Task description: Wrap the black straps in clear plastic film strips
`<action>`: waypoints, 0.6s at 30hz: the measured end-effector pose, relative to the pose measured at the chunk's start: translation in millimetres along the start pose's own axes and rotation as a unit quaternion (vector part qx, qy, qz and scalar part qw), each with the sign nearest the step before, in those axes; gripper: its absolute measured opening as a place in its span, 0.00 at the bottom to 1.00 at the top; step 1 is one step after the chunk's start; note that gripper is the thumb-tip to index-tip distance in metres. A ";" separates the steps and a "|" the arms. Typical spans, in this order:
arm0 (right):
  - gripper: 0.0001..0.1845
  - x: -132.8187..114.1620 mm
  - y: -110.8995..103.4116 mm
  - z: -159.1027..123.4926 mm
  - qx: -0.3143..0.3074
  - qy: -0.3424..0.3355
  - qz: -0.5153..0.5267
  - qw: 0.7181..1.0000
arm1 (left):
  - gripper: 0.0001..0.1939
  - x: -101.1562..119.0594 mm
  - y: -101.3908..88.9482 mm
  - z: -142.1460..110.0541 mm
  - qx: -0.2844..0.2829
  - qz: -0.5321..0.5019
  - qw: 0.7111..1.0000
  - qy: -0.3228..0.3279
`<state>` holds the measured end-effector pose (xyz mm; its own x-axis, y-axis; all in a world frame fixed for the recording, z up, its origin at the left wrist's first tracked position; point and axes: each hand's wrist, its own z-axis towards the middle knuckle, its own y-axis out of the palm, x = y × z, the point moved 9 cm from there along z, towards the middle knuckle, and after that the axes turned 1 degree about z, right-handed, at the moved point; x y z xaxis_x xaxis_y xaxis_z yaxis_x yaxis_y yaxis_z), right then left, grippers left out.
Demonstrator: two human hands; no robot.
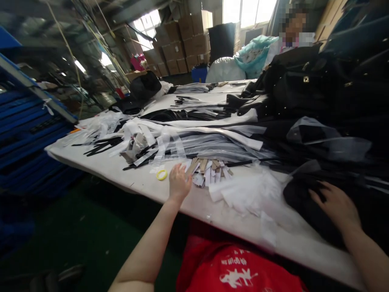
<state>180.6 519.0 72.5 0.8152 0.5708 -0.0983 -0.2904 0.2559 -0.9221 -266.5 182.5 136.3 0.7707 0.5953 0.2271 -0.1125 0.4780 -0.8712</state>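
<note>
My left hand (179,181) is over the near edge of the table with its fingers apart and nothing held. Just right of its fingertips lies a loose pile of small cardboard and white strips (209,168). A yellow tape ring (161,174) rests to its left. On the right, my right hand (338,205) has its fingers bent over a black bag (299,194), thumb and fingers with dark material between them; the fingertips are partly lost in the black. Crumpled white sheets (249,188) spread between the two hands.
The white table (121,174) carries long black and clear strips (206,142). Black bags (304,85) with metal fittings are heaped at the right. Blue crates (27,134) stand left, cardboard boxes (182,44) at the back. Another person (291,32) is behind the heap.
</note>
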 end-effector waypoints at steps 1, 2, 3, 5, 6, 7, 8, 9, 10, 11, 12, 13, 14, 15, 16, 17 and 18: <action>0.14 -3.0 0.3 0.6 -0.012 -0.018 -0.002 1.000 | 0.21 31.2 4.0 -2.8 -0.023 -0.049 0.998 0.036; 0.15 -6.4 -2.8 1.7 -0.018 -0.033 0.002 0.999 | 0.21 62.3 8.4 -6.8 -0.052 -0.098 0.992 0.068; 0.16 -10.0 -10.6 3.0 -0.015 -0.041 0.012 0.999 | 0.20 92.7 13.3 -12.0 -0.084 -0.141 0.982 0.098; 0.16 -19.6 -40.3 4.6 0.024 -0.041 0.042 0.998 | 0.16 149.3 23.0 -24.3 -0.147 -0.208 0.954 0.156; 0.15 -27.7 -60.4 3.5 0.055 -0.045 0.060 0.996 | 0.14 174.9 27.7 -30.8 -0.175 -0.227 0.939 0.187; 0.14 -37.5 -81.7 0.6 0.088 -0.051 0.078 0.992 | 0.12 198.6 32.2 -37.1 -0.199 -0.237 0.925 0.221; 0.12 -48.7 -101.6 -3.8 0.115 -0.061 0.098 0.987 | 0.12 220.6 36.5 -43.4 -0.218 -0.239 0.910 0.259; 0.11 -60.5 -118.5 -9.4 0.133 -0.073 0.121 0.981 | 0.12 240.6 40.6 -49.4 -0.231 -0.233 0.896 0.300; 0.10 -72.0 -131.7 -15.5 0.142 -0.085 0.147 0.975 | 0.14 258.1 44.4 -54.6 -0.237 -0.222 0.883 0.338; 0.09 -82.5 -140.7 -21.9 0.142 -0.096 0.173 0.970 | 0.17 273.1 48.1 -59.0 -0.238 -0.208 0.872 0.373; 0.09 -91.6 -146.0 -28.2 0.135 -0.106 0.198 0.965 | 0.20 285.6 51.5 -62.5 -0.235 -0.191 0.863 0.404; 0.08 -98.7 -148.3 -34.5 0.126 -0.114 0.219 0.961 | 0.19 295.5 54.9 -65.3 -0.230 -0.172 0.856 0.431; 0.08 -103.8 -148.3 -40.5 0.116 -0.119 0.235 0.958 | 0.16 303.0 58.1 -67.5 -0.226 -0.153 0.849 0.452; 0.08 -107.0 -147.2 -46.2 0.107 -0.123 0.248 0.955 | 0.11 308.1 61.1 -69.5 -0.224 -0.136 0.843 0.469; 0.08 -108.2 -145.4 -51.6 0.099 -0.122 0.259 0.953 | 0.08 310.9 63.7 -71.1 -0.227 -0.125 0.838 0.481; 0.07 -108.2 -143.7 -56.6 0.094 -0.118 0.269 0.951 | 0.08 311.4 65.6 -71.8 -0.233 -0.122 0.835 0.484; 0.07 -107.7 -142.0 -61.1 0.089 -0.112 0.280 0.949 | 0.09 309.5 67.1 -70.9 -0.242 -0.127 0.836 0.476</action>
<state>164.7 373.5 191.2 0.3871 0.8025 -0.4540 -0.7428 -0.0202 -0.6692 8.9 353.0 117.3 0.9074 -0.3784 0.1831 0.2198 0.0559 -0.9739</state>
